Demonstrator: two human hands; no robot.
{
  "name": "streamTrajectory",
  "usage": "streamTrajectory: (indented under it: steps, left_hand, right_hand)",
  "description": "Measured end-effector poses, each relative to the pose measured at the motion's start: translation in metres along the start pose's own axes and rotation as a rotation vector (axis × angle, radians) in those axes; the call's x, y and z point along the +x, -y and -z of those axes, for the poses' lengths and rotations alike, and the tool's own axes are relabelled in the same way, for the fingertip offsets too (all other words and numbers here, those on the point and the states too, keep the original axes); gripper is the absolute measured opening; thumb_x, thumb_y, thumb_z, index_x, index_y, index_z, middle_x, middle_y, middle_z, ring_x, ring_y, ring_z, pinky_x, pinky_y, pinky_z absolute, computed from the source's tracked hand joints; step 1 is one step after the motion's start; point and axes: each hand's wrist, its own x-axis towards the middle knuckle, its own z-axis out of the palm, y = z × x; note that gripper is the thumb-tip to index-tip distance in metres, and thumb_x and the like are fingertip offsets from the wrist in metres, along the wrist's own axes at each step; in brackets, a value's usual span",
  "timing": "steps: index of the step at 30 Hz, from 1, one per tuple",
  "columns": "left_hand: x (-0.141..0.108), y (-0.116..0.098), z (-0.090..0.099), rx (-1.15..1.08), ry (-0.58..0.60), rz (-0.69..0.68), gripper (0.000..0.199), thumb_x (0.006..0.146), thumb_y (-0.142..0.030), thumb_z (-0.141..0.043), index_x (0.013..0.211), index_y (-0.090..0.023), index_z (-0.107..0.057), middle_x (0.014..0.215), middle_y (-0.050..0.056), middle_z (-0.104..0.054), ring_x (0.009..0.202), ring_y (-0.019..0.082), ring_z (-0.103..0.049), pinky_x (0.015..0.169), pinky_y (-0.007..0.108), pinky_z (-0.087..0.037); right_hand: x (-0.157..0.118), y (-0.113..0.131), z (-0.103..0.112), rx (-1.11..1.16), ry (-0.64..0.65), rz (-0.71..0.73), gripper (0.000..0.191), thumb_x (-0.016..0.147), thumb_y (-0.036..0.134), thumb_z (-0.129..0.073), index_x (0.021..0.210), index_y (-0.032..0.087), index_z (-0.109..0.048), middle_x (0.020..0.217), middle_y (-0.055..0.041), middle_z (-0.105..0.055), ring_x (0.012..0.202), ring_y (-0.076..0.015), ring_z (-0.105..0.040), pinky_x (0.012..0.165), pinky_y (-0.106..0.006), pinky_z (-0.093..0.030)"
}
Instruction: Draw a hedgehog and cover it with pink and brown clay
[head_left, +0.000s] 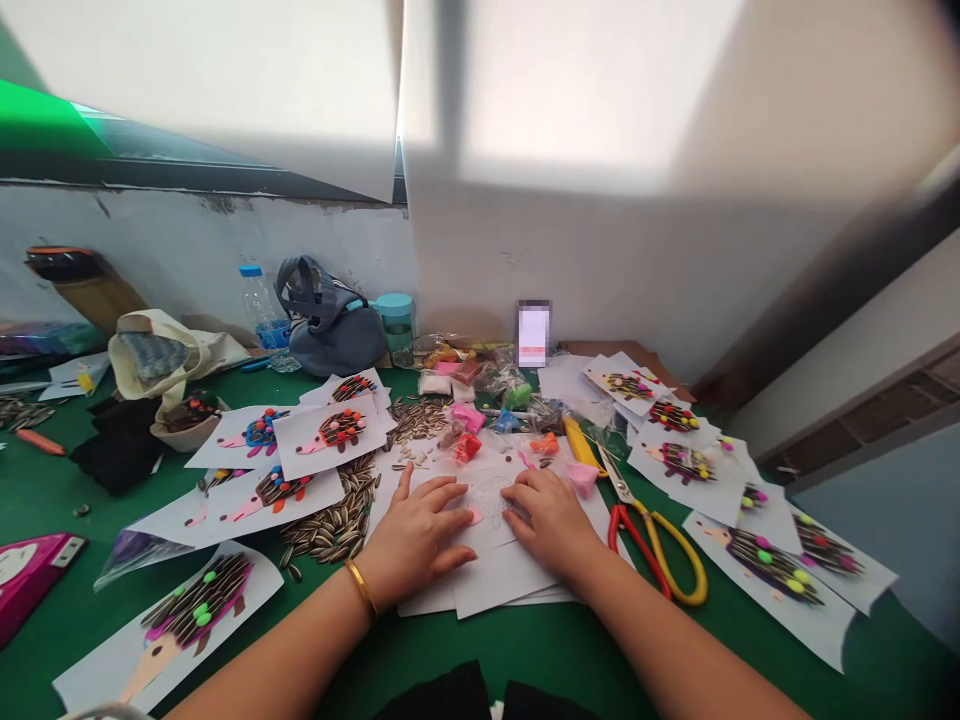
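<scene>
A white sheet with a printed hedgehog outline (491, 497) lies on a stack of paper in front of me. My left hand (422, 532) rests at its left side, fingers spread, fingertips beside a small flat pink piece of clay (475, 515) on the drawing. On the outline's right side, my right hand (551, 520) lies with its fingers stretched over the paper and the fingertips touching it. I see nothing gripped in either hand. Sunflower seeds (330, 525) are heaped left of the sheet, and lumps of coloured clay (467, 447) lie just beyond it.
Red-and-yellow-handled scissors (656, 545) lie to the right beside a yellow tool (583, 445). Finished seed hedgehog sheets (776, 570) spread on the right, with more sheets (330, 440) on the left. A phone (533, 335) leans against the wall; a bag (334, 330) and bottle (268, 325) stand behind.
</scene>
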Motion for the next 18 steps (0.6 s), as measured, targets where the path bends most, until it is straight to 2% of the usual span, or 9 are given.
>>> streamTrajectory:
  steps: [6,10,13,15,18]
  left_hand:
    - [0.002,0.0,-0.004,-0.071,-0.024,0.052,0.071,0.069,-0.045,-0.081,0.129,-0.021,-0.051,0.123,0.011,-0.065,0.118,0.029,-0.059,0.118,0.06,-0.005]
    - [0.002,0.001,-0.006,-0.061,-0.031,0.048,0.076,0.069,-0.045,-0.08,0.133,-0.022,-0.047,0.127,0.012,-0.063,0.119,0.029,-0.058,0.118,0.06,-0.003]
    - [0.001,0.001,-0.007,-0.059,-0.03,0.04,0.077,0.071,-0.044,-0.079,0.136,-0.023,-0.044,0.13,0.012,-0.062,0.121,0.029,-0.057,0.118,0.06,-0.002]
    - [0.001,0.001,-0.006,-0.062,-0.025,0.031,0.079,0.071,-0.044,-0.079,0.138,-0.023,-0.043,0.131,0.012,-0.061,0.122,0.029,-0.056,0.118,0.061,-0.002]
    - [0.0,0.001,-0.005,-0.065,-0.037,0.014,0.08,0.072,-0.044,-0.078,0.14,-0.024,-0.041,0.13,0.011,-0.062,0.122,0.029,-0.056,0.117,0.062,-0.004]
  right_hand:
    - [0.018,-0.006,0.011,-0.143,-0.048,-0.014,0.021,0.09,0.022,-0.058,0.109,0.022,-0.067,0.102,-0.0073,-0.069,0.1,-0.0239,-0.058,0.088,-0.036,-0.039]
    - [0.04,-0.009,0.013,-0.301,-0.041,-0.076,0.018,0.09,0.024,-0.06,0.105,0.022,-0.07,0.098,-0.0086,-0.068,0.097,-0.0258,-0.057,0.082,-0.036,-0.037]
    - [0.052,-0.009,0.008,-0.34,-0.029,-0.077,0.013,0.089,0.022,-0.061,0.091,0.02,-0.073,0.09,-0.009,-0.069,0.092,-0.0264,-0.057,0.078,-0.037,-0.036]
    - [0.056,-0.008,0.007,-0.331,-0.033,-0.066,0.012,0.088,0.02,-0.06,0.086,0.02,-0.072,0.088,-0.0086,-0.069,0.091,-0.0262,-0.057,0.078,-0.037,-0.035]
    - [0.053,-0.005,0.01,-0.314,-0.062,-0.071,0.012,0.09,0.02,-0.058,0.09,0.019,-0.07,0.091,-0.008,-0.069,0.091,-0.025,-0.058,0.079,-0.036,-0.036]
